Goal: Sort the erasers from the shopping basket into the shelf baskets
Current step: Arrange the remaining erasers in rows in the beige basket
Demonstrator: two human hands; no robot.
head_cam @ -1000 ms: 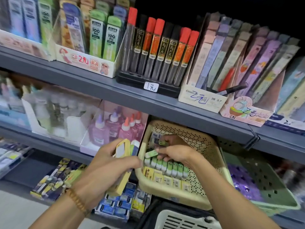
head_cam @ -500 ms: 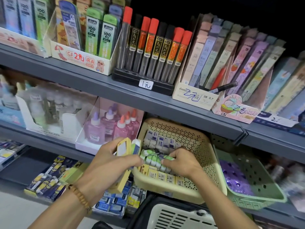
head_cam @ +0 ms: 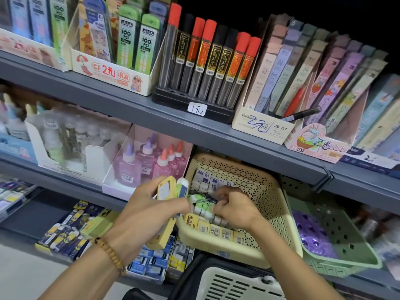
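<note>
A beige perforated shelf basket (head_cam: pixel 268 204) holds rows of erasers: blue-and-white ones at the back, green-sleeved ones (head_cam: pixel 202 207) in the middle, yellow ones (head_cam: pixel 213 230) at the front. My left hand (head_cam: pixel 149 211) grips a bundle of erasers, a long yellow pack (head_cam: pixel 165 189) and a green-and-white eraser (head_cam: pixel 183 187), just left of the basket's rim. My right hand (head_cam: pixel 233 207) is inside the basket, its curled fingers on the green erasers. The white shopping basket (head_cam: pixel 236 285) shows at the bottom edge.
A green shelf basket (head_cam: pixel 346 241) with purple items stands right of the beige one. Pink glue bottles (head_cam: pixel 149 161) in a white box stand to its left. Pencil-lead tubes (head_cam: pixel 210 59) line the shelf above. Boxed erasers (head_cam: pixel 71 232) lie on the lower shelf.
My right hand has drawn back from the basket's far end to the green row and pushes erasers into it. My left hand has kept its bundle in place.
</note>
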